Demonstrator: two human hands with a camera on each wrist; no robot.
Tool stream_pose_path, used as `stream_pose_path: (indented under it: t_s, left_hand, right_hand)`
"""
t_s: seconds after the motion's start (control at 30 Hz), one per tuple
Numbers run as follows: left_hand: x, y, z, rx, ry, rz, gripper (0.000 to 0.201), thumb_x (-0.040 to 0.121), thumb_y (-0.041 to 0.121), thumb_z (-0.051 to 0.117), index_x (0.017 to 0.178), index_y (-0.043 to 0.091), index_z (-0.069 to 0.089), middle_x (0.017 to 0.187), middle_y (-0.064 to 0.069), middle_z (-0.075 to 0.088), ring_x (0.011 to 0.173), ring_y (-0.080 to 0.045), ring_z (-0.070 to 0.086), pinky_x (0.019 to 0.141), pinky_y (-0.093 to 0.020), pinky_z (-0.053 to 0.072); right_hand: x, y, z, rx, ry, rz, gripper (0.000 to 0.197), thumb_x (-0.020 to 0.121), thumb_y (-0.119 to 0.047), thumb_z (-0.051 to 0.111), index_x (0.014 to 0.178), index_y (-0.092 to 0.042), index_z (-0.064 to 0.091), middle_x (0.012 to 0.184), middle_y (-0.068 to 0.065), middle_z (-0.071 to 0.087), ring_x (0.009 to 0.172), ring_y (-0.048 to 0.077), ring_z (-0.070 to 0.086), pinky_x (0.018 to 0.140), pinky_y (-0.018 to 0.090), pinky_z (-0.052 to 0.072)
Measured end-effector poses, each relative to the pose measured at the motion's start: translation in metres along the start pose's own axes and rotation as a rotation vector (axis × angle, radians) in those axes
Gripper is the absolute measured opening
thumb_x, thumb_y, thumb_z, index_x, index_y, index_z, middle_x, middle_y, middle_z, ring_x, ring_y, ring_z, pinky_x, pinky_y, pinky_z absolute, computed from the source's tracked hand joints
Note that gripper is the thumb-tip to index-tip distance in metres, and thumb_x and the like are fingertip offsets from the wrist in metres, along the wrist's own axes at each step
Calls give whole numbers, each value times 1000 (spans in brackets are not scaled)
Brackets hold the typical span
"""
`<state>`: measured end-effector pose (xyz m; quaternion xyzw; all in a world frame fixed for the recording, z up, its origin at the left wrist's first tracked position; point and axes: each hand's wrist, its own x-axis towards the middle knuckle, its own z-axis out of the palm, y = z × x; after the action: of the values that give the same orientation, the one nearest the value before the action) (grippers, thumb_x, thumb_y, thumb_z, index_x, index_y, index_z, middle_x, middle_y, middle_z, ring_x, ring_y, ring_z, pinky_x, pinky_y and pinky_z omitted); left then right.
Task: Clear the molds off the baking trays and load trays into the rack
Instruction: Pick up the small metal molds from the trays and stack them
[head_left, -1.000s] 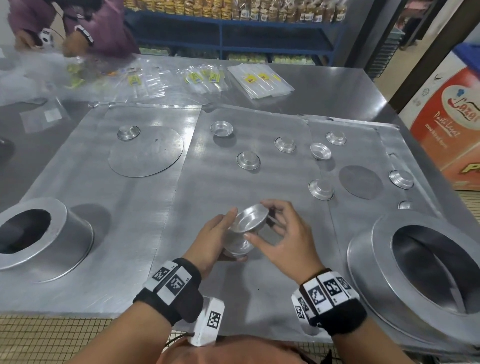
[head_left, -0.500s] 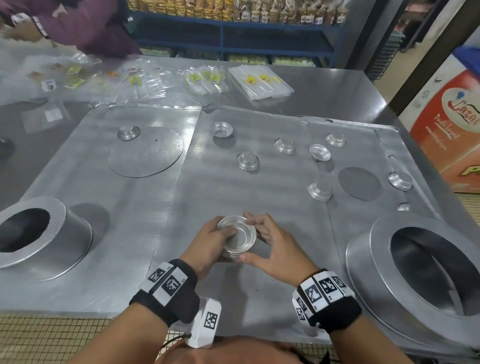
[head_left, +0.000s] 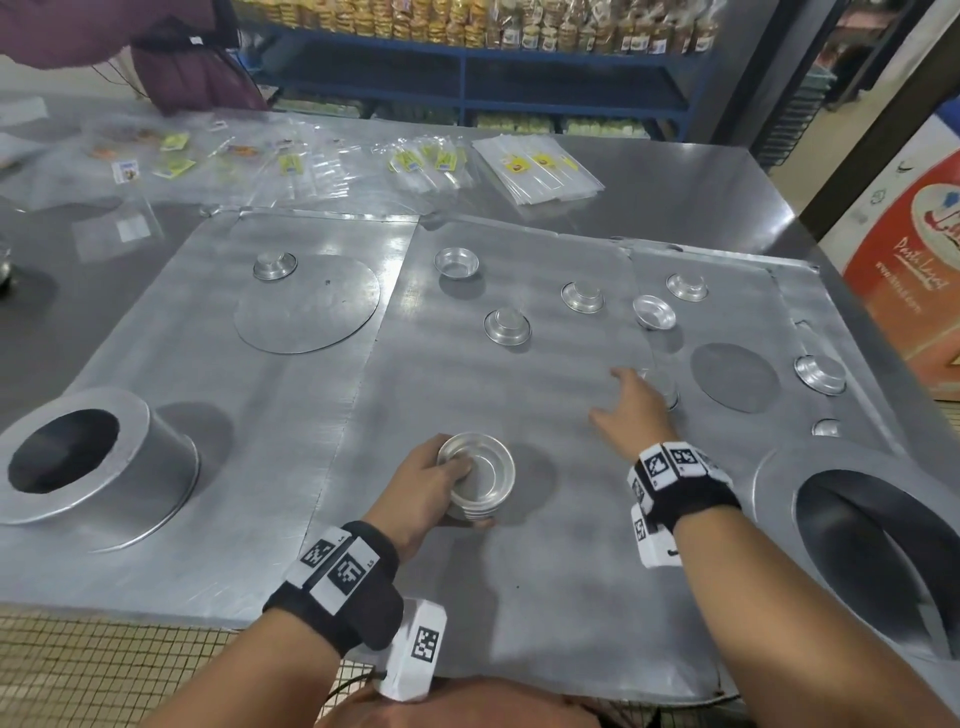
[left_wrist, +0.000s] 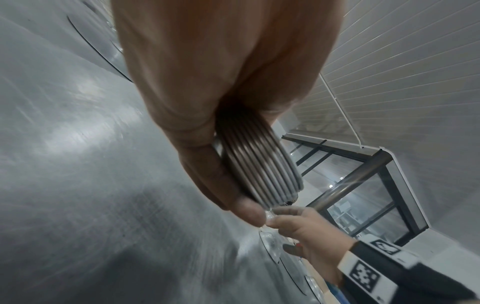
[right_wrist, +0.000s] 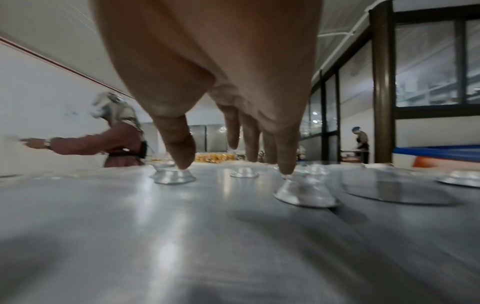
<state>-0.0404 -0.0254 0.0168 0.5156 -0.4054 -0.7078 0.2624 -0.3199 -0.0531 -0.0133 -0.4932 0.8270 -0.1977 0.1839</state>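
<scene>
Left hand around mold stack

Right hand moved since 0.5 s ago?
Yes. The right hand has left the stack of small round metal molds and reached away and rightward to an upturned mold beside the dark flat metal disc.

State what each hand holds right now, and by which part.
The left hand grips a nested stack of molds by its side, thumb inside the rim. The right hand holds nothing, fingers spread above an upturned mold.

Head overhead — wrists low (close), forward.
</scene>
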Motion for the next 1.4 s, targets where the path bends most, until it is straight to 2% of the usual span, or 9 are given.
stream_pose_path:
  t_s: [0.13, 0.23, 0.33, 0.53, 0.83, 0.93, 1.03, 1.2, 1.4]
  left_hand:
    - [-2, 0, -1, -15, 6, 0, 22, 99, 3, 50, 117, 3, 63, 104, -17, 61, 84, -31, 64, 62, -45, 60]
    - [-3, 0, -3, -20, 15, 0, 22, 100, 3, 50, 119, 3, 62, 103, -15, 62, 76, -27, 67, 61, -44, 61]
    - [-2, -2, -7, -23, 36, -5, 21, 100, 3, 51, 118, 2, 61, 103, -16, 62, 77, -28, 67, 64, -49, 62]
    - [3, -5, -11, 4, 87, -9, 21, 98, 2, 53, 116, 4, 63, 102, -16, 62, 83, -32, 64, 76, -66, 57]
    - [7, -3, -10, 6, 84, -11, 19, 97, 3, 54, 114, 5, 64, 102, -16, 62, 82, -31, 64, 70, -60, 60]
    - [8, -2, -8, 13, 72, -12, 19, 97, 2, 54, 113, 4, 63, 101, -16, 61, 81, -30, 64, 68, -56, 61]
    - [8, 0, -7, 19, 63, -14, 20, 98, 2, 53, 115, 3, 62, 102, -17, 61, 79, -30, 65, 66, -54, 61]
    - [9, 1, -4, 29, 57, -16, 20, 98, 2, 53, 115, 3, 62, 102, -16, 61, 77, -29, 65, 67, -56, 61]
    - [9, 1, 3, 26, 51, -33, 19, 96, 2, 54, 113, 4, 63, 97, -13, 62, 77, -27, 63, 66, -53, 61]
  right_hand:
    - [33, 24, -2, -81, 140, 244, 54, 77, -27, 73, 121, -4, 53, 126, 21, 57, 122, 39, 49, 96, 41, 41]
    - [46, 35, -3, -108, 106, 356, 57, 79, -30, 69, 125, -3, 50, 132, 20, 52, 128, 38, 44, 99, 44, 39]
    - [50, 36, -7, -155, 90, 363, 55, 86, -29, 64, 129, 2, 48, 133, 23, 49, 130, 40, 42, 103, 47, 38]
    - [52, 39, -7, -204, 93, 322, 44, 97, -26, 49, 118, 12, 54, 121, 30, 55, 118, 45, 51, 102, 47, 40]
    - [53, 39, -8, -158, 96, 360, 45, 87, -23, 66, 117, 8, 54, 121, 29, 54, 117, 44, 52, 100, 47, 43]
    - [54, 41, -6, -67, 156, 392, 66, 72, -25, 81, 120, 3, 47, 123, 27, 54, 117, 43, 53, 95, 46, 46]
    - [55, 41, -7, -44, 193, 366, 75, 64, -24, 87, 119, 3, 45, 121, 26, 56, 112, 43, 57, 91, 44, 49]
    - [40, 34, -5, 49, 234, 303, 71, 63, -23, 87, 117, 1, 49, 117, 24, 60, 107, 42, 59, 87, 43, 50]
    - [-3, 7, 6, 260, 211, 19, 68, 59, -33, 87, 118, -29, 54, 115, 8, 55, 103, 30, 59, 92, 38, 50]
